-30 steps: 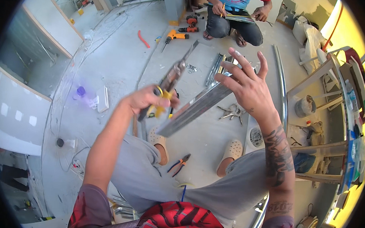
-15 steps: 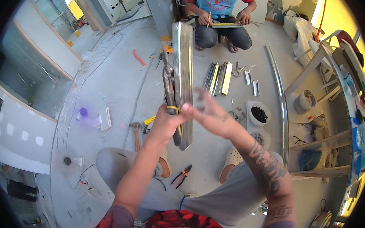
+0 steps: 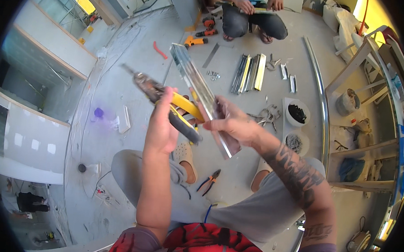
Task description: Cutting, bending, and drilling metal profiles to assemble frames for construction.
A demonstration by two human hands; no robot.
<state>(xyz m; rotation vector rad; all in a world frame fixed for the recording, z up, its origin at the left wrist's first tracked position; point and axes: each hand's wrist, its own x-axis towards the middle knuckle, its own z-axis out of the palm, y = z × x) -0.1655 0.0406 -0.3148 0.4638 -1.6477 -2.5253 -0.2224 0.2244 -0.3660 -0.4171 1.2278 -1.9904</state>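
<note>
My left hand [image 3: 160, 126] holds a pair of tin snips [image 3: 150, 87] with yellow and black handles. The snips' worn metal head points up and to the left, and motion blurs it a little. My right hand [image 3: 236, 121] is closed around the lower part of a shiny metal channel [image 3: 189, 70]. That channel tilts, its far end leaning left, and it passes close beside the snips' handles. Below them on the floor, between my feet, lie pliers [image 3: 215, 174] with orange and black handles.
Ahead lie several cut metal channels [image 3: 248, 73], clamps [image 3: 271, 116] and orange power drills [image 3: 196, 41]. Tubs of black screws [image 3: 296, 113] and silver screws [image 3: 294, 143] stand right, near a long metal track [image 3: 320, 95] and wooden shelving [image 3: 361, 187]. A co-worker [image 3: 255, 24] crouches at the far side.
My left hand held the snips and channel together, upright. Now my right hand, earlier open beside them, grips the channel, and the snips have swung left, apart from it.
</note>
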